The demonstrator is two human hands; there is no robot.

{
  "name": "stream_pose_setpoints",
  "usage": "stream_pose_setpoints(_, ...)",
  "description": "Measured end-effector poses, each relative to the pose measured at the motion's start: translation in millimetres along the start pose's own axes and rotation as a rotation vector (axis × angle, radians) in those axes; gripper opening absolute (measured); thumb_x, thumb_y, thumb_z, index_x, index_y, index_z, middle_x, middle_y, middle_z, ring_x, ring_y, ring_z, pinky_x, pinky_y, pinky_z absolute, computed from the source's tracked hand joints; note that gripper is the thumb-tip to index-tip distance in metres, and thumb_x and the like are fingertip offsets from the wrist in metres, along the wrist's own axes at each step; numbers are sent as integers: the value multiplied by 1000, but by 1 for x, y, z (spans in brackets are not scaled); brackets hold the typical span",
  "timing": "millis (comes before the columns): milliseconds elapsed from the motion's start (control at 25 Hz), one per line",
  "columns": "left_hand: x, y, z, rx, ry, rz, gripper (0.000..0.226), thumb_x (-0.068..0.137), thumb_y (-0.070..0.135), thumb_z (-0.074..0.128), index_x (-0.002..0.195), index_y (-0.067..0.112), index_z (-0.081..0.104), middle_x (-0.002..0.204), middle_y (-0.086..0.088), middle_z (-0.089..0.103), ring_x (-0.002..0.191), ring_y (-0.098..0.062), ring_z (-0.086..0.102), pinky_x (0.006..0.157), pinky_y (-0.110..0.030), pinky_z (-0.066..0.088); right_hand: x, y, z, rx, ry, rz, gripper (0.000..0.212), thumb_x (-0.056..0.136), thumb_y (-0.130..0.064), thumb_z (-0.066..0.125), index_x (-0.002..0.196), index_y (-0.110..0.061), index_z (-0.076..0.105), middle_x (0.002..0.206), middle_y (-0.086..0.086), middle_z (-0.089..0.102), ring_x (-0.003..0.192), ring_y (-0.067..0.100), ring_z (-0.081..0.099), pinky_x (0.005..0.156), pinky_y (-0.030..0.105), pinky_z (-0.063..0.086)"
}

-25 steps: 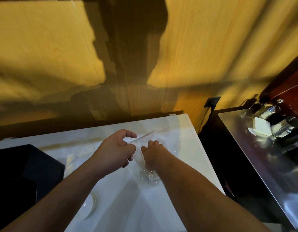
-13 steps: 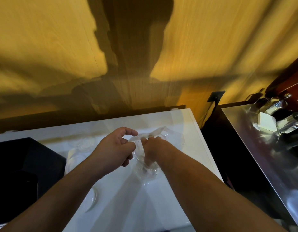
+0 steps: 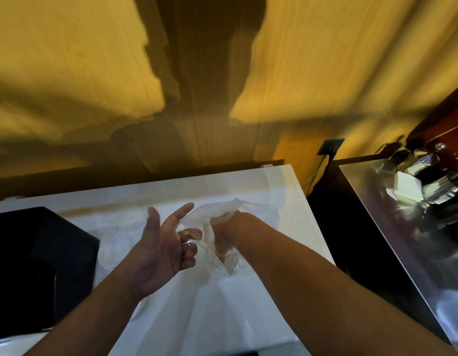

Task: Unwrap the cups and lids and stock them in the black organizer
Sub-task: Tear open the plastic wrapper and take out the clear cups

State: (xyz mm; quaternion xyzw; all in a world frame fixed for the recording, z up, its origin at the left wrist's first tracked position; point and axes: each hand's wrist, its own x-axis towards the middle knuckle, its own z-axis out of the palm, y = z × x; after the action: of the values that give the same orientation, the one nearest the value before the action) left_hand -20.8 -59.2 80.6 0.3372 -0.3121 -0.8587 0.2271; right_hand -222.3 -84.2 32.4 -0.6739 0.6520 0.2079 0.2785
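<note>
Cups, bundled in clear wrap above the white table, hang from the right hand, which clutches the wrap. The left hand spreads open alongside. A hard one-handed tug could spill them short of the black organizer.

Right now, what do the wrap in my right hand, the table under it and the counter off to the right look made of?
Wrap: thin clear plastic film, probably; it crinkles, glints and shows skin through. Table: smooth glossy white, perhaps laminate or plastic; unclear which. Counter: polished metal, likely stainless steel, with mirror-like reflections.
</note>
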Motion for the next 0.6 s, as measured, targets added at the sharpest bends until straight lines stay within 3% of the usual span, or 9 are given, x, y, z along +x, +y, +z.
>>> stream_pose_setpoints(80,4,-5,-14,-169,96,-40,100,65,97,59,140,30,65,91,-9,62,68,-20,53,63,-35,45,-4,-1,-3,-66,1,-4,67,71,-46,91,130,-25,69,118,4,72,105,28,67,85,39,51)
stream_pose_setpoints(120,10,-12,-18,-182,224,-60,90,75,90,59,133,23,69,85,-8,61,65,-19,53,61,-34,43,-4,-2,-3,-95,-11,-4,67,71,-47,91,131,-25,69,121,4,72,107,28,67,86,39,52)
stream_pose_setpoints(160,17,-22,-21,-124,378,-78,70,87,77,60,124,18,71,82,-8,61,62,-18,53,59,-33,42,-5,-3,-3,-117,-17,-9,66,73,-46,90,132,-25,68,123,5,72,109,29,67,89,40,53)
stream_pose_setpoints(240,34,-47,-23,69,600,-134,33,102,45,61,114,16,70,94,-13,64,70,-23,59,66,-36,48,-3,-6,-7,-116,-88,-5,62,78,-41,87,134,-24,67,128,5,70,112,29,66,95,42,56)
stream_pose_setpoints(360,49,-74,-17,157,621,-267,36,104,34,60,120,5,72,103,-17,71,86,-33,65,85,-46,55,-2,-4,-10,-60,-131,9,59,81,-35,85,136,-24,65,131,4,66,114,29,64,98,43,55)
stream_pose_setpoints(520,58,-86,-2,127,589,-386,38,103,41,57,103,7,75,78,-11,78,78,-37,72,83,-54,63,-2,5,-11,-35,-107,-18,68,79,-42,87,139,-23,62,134,5,64,115,32,62,98,45,54)
stream_pose_setpoints(600,60,-89,5,106,610,-392,36,104,45,55,109,11,68,92,-14,78,85,-39,72,78,-54,64,-1,6,-2,-7,-69,-11,80,77,-47,86,146,-25,54,140,7,58,119,34,60,95,44,52)
